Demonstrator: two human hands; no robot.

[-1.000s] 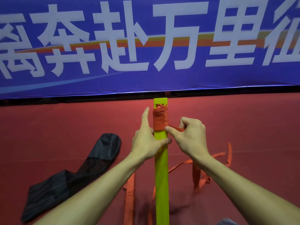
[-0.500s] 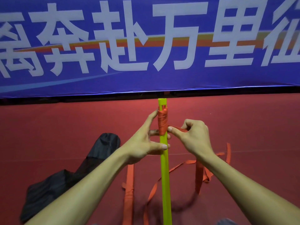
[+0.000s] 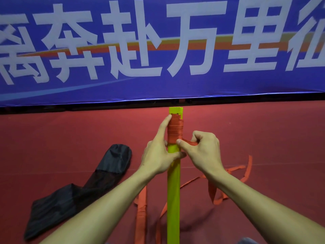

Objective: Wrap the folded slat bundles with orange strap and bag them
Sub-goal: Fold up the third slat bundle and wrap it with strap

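Turned broad-face-on again, the long yellow-green folded slat bundle [image 3: 173, 182] stands upright; the left hand [image 3: 158, 155] grips it, forefinger along the wound orange fabric strap [image 3: 175, 131], while the right hand [image 3: 204, 152] pinches the strap's tail. Keep it taut, turns overlapping.

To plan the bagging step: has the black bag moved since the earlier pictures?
No. The black bag lies at the same spot on the red floor, measured against the blue banner's lower edge.

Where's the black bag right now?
Head view, lower left: the black bag lies on the red floor, left of the left hand and the yellow-green slat bundle, touching neither.
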